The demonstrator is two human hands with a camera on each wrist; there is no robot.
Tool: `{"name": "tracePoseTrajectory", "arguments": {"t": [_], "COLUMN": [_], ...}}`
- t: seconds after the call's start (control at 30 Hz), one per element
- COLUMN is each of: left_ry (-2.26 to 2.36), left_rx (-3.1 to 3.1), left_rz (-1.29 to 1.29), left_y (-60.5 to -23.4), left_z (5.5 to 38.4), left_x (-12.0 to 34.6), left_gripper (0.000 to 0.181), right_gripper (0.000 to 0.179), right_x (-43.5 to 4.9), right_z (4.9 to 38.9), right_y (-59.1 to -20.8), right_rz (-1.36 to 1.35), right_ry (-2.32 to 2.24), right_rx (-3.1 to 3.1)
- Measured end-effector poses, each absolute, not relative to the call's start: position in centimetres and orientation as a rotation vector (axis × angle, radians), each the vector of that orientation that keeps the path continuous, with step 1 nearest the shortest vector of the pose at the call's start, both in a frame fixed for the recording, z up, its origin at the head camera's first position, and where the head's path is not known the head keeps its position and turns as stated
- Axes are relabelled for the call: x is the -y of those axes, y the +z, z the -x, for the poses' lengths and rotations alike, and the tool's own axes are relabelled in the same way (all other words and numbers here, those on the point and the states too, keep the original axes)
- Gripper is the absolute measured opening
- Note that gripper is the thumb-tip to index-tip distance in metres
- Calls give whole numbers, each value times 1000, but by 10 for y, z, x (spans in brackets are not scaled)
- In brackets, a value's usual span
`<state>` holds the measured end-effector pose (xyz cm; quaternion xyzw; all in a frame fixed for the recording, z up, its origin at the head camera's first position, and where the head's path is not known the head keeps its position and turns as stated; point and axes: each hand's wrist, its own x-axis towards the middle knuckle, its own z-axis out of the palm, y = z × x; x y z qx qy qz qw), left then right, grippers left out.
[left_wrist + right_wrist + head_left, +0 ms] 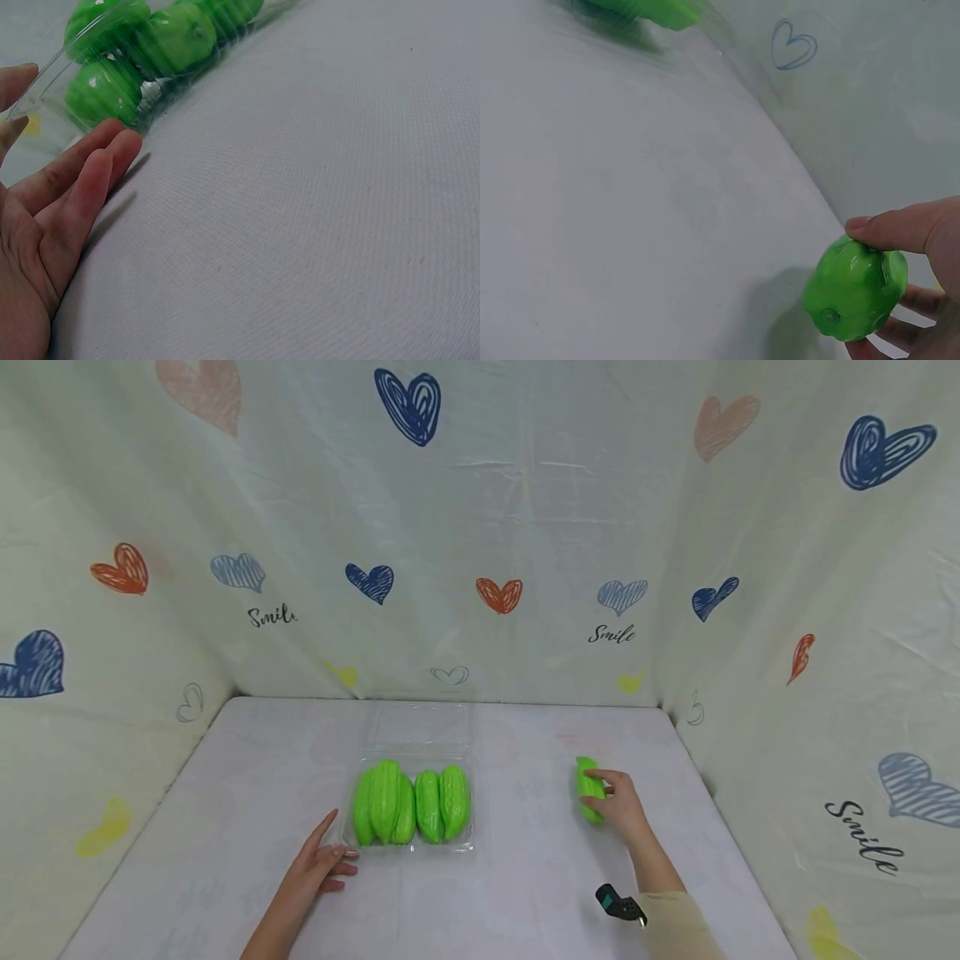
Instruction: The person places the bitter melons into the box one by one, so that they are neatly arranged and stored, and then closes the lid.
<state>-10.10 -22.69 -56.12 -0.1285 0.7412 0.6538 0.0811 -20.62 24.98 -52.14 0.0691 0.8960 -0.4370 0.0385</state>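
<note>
My right hand (621, 806) pinches a bright green bitter melon (589, 787) at the right of the table. In the right wrist view, the thumb is on one side of the held bitter melon (853, 289) and fingers are on the other; its shadow falls on the table beside it. Several more bitter melons (385, 800) lie side by side in a clear plastic box (412, 847) left of the middle. At the box's front left corner is my left hand (318, 864), its fingers loosely extended. The left wrist view shows these fingertips (129, 142) by the box wall.
The box's clear lid (420, 727) lies folded back toward the rear wall. A pale cloth covers the table (525, 877). Curtains with printed hearts (498, 596) stand at the back and both sides. A small black device (619, 906) sits by the right wrist.
</note>
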Motion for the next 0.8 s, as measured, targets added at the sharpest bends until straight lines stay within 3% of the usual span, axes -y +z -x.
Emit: {"name": "tracePoseTrajectory", "arguments": {"t": [0.8], "left_ry": [1980], "left_rx": [-2210], "left_rz": [370], "left_y": [-562], "left_z": [100], "left_x": [227], "left_gripper": [65], "right_gripper": [46], "right_x": [-174], "right_z": [181], "right_y": [-525], "right_rz": [-101], "right_ry": [-1525], "right_rx": [-2691]}}
